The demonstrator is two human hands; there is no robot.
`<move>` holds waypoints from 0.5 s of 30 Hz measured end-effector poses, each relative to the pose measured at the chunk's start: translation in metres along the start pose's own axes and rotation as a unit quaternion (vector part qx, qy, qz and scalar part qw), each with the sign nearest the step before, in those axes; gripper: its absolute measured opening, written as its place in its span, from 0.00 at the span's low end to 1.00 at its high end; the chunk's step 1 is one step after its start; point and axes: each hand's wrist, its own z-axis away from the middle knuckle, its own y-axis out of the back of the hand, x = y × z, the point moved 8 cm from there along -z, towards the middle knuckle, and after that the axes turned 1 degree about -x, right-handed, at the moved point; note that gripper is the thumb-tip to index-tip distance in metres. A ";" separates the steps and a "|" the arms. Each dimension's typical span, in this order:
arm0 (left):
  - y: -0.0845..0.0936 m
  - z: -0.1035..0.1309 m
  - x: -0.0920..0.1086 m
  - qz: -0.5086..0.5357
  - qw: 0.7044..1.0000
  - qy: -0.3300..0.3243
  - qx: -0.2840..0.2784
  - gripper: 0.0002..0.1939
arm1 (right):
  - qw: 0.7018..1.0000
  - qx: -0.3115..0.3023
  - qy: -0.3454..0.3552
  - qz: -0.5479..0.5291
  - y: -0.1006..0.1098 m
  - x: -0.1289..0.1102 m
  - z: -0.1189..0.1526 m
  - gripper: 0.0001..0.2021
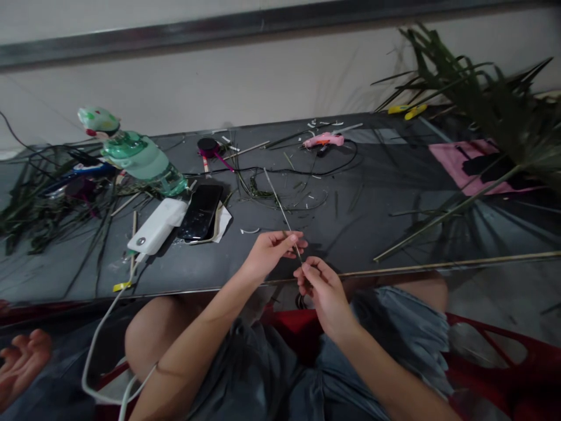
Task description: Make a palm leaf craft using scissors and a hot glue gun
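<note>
Between both hands I hold a thin, straight stick (279,203), slanting up and away to the left over the table's front edge. My left hand (277,248) pinches it partway along, thumb on top. Closer to me, my right hand (319,280) is closed on its lower end. Whether the stick is a leaf rib, a wire or a wooden skewer cannot be made out. Beyond it on the dark table (280,275) lie thin green strips (258,188) and small white scraps (249,231).
Left stand a white power bank (158,227) with a cable, a black phone (200,211) and a green bottle (142,161). A pink glue gun (324,140) lies at the back. Palm leaves (486,88) cover the right. Another person's hand (24,362) shows at lower left.
</note>
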 end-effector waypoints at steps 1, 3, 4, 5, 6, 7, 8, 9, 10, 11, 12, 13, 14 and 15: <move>-0.002 0.001 0.001 0.004 1.000 0.001 0.001 0.26 | 1.000 -0.006 0.008 0.019 0.001 -0.001 0.000 0.19; -0.004 0.001 0.003 0.011 1.000 0.002 -0.001 0.24 | 0.997 -0.029 0.023 0.074 0.001 -0.004 0.000 0.18; -0.004 0.001 0.003 0.015 1.000 0.002 -0.001 0.24 | 0.992 -0.049 0.034 0.113 0.001 -0.008 -0.001 0.17; -0.003 0.001 0.003 0.020 1.000 0.001 0.000 0.24 | 0.984 -0.071 0.054 0.155 0.000 -0.015 -0.001 0.15; -0.001 0.001 0.003 0.025 1.000 0.000 0.002 0.24 | 0.973 -0.087 0.086 0.198 0.000 -0.025 -0.002 0.13; 0.001 0.000 0.003 0.031 0.999 0.001 0.005 0.24 | 0.957 -0.087 0.136 0.241 0.002 -0.040 -0.002 0.12; 0.003 0.000 0.003 0.038 0.999 0.003 0.008 0.24 | 0.933 -0.066 0.208 0.285 0.005 -0.059 -0.001 0.11; 0.005 0.000 0.002 0.043 0.999 0.007 0.011 0.24 | 0.895 -0.029 0.297 0.331 0.008 -0.083 0.002 0.11; 0.006 -0.001 0.001 0.047 0.999 0.013 0.014 0.24 | 0.838 0.014 0.393 0.378 0.008 -0.106 0.009 0.12; 0.007 -0.001 0.000 0.051 0.998 0.021 0.015 0.24 | 0.763 0.047 0.483 0.427 0.004 -0.126 0.017 0.15; 0.008 -0.001 -0.001 0.055 0.998 0.031 0.015 0.23 | 0.679 0.060 0.559 0.471 -0.005 -0.141 0.025 0.18; 0.008 -0.001 -0.002 0.059 0.997 0.042 0.015 0.23 | 0.600 0.046 0.615 0.509 -0.017 -0.150 0.030 0.20; 0.008 0.000 -0.003 0.063 0.997 0.052 0.013 0.22 | 0.531 0.010 0.651 0.543 -0.030 -0.154 0.031 0.22; 0.007 0.000 -0.003 0.065 0.996 0.061 0.009 0.21 | 0.477 -0.037 0.668 0.570 -0.043 -0.155 0.029 0.23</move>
